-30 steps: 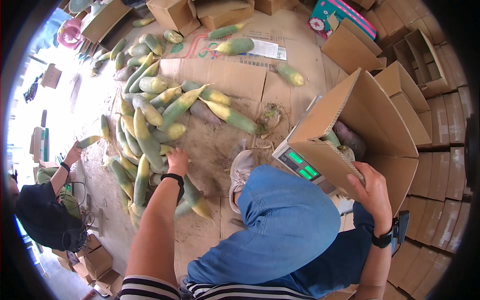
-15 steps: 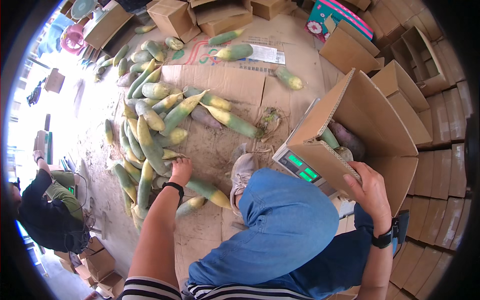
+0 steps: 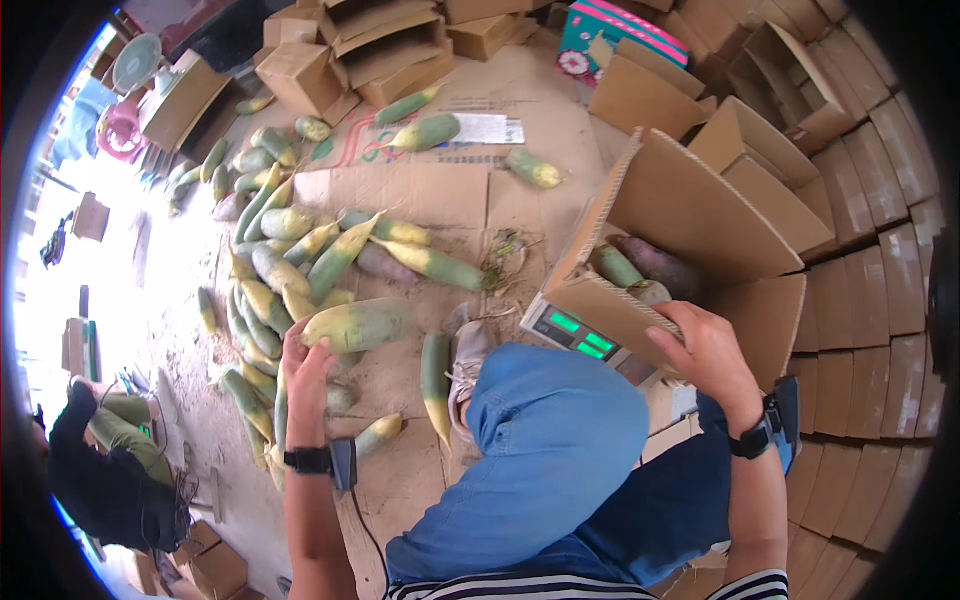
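My left hand [image 3: 308,372] is closed on the pale yellowish end of a green radish [image 3: 368,324], held level above a pile of radishes [image 3: 262,300]. My right hand [image 3: 708,352] grips the near wall of an open cardboard box [image 3: 690,190], thumb outside and fingers over the edge. Inside the box lie a green radish [image 3: 618,267] and a purplish radish [image 3: 658,264], partly hidden by the wall. The box rests on a digital scale [image 3: 582,338] with lit green displays. Between the pile and my shoe [image 3: 472,362], another radish [image 3: 436,385] points toward me.
Flattened cardboard [image 3: 400,195] covers the floor under scattered radishes. Stacked cartons [image 3: 880,320] line the right side. Open boxes [image 3: 390,60] and a pink-and-teal carton [image 3: 620,45] stand at the back. A seated person [image 3: 115,470] in dark clothing is at far left.
My left hand has taken hold of a green radish and raised it off the pile. The radish by my shoe has swung round to point toward me. My right hand stays on the box.
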A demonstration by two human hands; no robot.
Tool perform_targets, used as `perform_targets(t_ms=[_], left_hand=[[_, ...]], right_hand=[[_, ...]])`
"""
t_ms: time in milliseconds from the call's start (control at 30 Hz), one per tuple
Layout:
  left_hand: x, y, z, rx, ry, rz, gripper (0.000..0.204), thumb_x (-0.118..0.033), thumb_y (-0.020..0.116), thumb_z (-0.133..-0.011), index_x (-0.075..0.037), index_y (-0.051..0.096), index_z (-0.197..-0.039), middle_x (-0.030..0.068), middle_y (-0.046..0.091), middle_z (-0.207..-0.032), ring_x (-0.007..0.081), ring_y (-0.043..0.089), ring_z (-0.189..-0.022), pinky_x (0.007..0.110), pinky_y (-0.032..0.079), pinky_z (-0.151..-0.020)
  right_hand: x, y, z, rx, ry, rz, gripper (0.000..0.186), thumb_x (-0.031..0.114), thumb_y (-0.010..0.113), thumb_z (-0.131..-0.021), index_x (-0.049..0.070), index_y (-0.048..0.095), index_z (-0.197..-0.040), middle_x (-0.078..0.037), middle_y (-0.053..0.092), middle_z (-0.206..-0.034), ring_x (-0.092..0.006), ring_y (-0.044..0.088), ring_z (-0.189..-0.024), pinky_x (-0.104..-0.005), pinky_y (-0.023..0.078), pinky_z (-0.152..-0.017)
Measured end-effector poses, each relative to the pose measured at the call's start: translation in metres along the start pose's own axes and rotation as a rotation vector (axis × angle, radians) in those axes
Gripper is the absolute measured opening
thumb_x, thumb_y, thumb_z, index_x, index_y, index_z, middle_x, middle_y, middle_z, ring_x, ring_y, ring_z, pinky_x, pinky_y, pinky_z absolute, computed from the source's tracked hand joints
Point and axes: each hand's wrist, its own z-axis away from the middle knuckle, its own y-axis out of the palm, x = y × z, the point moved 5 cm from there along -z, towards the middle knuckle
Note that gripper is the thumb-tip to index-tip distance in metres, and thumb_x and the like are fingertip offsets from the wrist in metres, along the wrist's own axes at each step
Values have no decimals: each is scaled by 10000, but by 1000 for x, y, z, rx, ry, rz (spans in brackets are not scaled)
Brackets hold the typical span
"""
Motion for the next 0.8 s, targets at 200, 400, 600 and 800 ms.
perform_targets(t_ms=[200,400,600,800], left_hand=[[-110,88,31,231,174,374,583,-132,610,-862,3,389,-1384,165,543,-1268,278,548,-1190,377,482,-974],[-194,236,65,587,316,295,618,-158,679,-840,45,392,-1349,175,545,-1268,259,557,-1184,377,476,-987],[-188,342,61,782,249,19,612,-100,725,-844,14,406,-1354,138,542,-1278,193,561,-1133,327,459,-966],[-130,242,31,424,207,-208,451,-130,668,-903,28,498,-1290,120,573,-1246,150,572,-1095,297,459,-948]], right_hand=[[13,-18,-5,-133,-65,-13,567,405,681,-861,33,551,-1268,-216,600,-1182,-382,595,-1061,-419,503,-882],[30,-79,1,-447,-388,-245,938,412,836,-689,57,398,-1438,-191,527,-1313,-373,513,-1210,-408,446,-999],[-1,-82,7,-335,-160,-227,832,386,813,-702,77,463,-1391,-170,592,-1218,-353,579,-1105,-401,474,-948],[-77,-62,9,-127,297,210,721,410,768,-725,84,524,-1320,-182,628,-1179,-352,598,-1099,-419,483,-929]])
